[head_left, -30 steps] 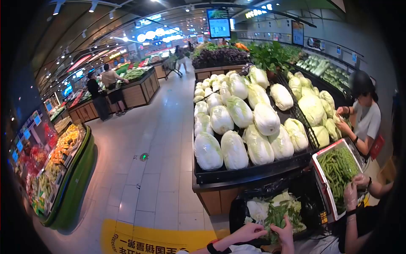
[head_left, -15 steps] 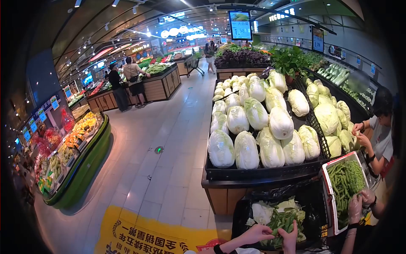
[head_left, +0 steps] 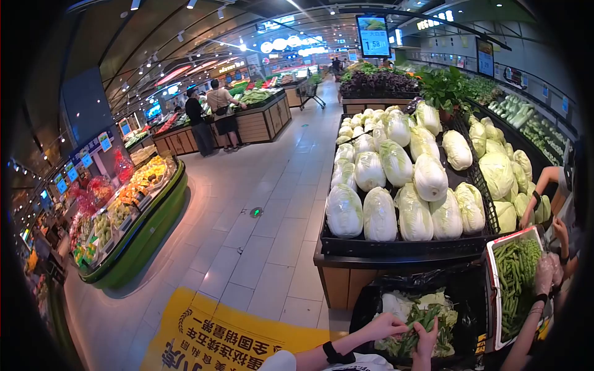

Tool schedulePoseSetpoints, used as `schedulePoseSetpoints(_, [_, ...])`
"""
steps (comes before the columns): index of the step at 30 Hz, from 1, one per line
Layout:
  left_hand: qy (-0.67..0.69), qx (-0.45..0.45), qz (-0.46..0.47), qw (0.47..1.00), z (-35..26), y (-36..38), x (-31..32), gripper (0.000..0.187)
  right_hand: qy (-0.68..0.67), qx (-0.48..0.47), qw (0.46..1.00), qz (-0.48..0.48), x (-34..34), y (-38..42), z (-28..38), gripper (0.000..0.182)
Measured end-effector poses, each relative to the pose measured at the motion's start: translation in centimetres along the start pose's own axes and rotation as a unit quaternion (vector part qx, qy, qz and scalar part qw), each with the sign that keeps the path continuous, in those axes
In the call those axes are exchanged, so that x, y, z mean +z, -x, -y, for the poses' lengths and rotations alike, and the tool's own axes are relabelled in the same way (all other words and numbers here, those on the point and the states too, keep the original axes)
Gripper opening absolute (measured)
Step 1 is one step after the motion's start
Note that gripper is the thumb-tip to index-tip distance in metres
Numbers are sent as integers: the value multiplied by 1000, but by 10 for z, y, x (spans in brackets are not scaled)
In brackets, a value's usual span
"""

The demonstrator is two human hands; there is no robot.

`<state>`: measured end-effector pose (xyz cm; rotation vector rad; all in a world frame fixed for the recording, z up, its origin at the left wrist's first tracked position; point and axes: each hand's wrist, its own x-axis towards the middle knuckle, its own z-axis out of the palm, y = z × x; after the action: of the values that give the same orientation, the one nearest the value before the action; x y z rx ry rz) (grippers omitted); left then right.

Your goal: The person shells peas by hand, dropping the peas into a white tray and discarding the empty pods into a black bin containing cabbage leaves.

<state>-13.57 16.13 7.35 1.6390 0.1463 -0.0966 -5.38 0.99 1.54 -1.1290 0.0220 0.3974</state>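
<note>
My left hand (head_left: 388, 324) reaches in from below, a black band on its wrist, its fingers pinched together. Close to its right, my right hand (head_left: 426, 339) is bent with the thumb raised. Between them is a slim green pea pod (head_left: 408, 328), which both hands appear to grip; small details are hard to make out. Below lies a black-lined bin (head_left: 369, 290) with loose green pods and pale cabbage leaves (head_left: 395, 304). To its right stands a white crate (head_left: 490, 260) of whole pods (head_left: 512, 281) and shelled peas (head_left: 530, 252).
A co-worker's gloved hands (head_left: 547, 272) are over the crate; another person's arm (head_left: 539, 195) reaches in behind. Napa cabbages (head_left: 414, 213) fill the stand ahead. A fruit stand (head_left: 139, 256) is at left, a yellow floor mat (head_left: 241, 331) below.
The view has turned left, so the scene sits further right. My hands stay close together over the bin. The person at right has parted their hands, one arm now lowered towards the crate.
</note>
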Motion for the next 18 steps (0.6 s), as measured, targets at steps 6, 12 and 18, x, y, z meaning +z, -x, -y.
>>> schedulePoseSetpoints(6, [-132,35,-108,985,-9,-7,9,25,-16,9,1000,-20,10,0,7,52])
schedulePoseSetpoints(12, [-39,107,-38,993,-24,-6,5,33,-71,52,995,44,9,-8,28,39])
schedulePoseSetpoints(18, [16,130,8,991,-29,3,5,27,-134,203,960,139,-39,-36,-4,36])
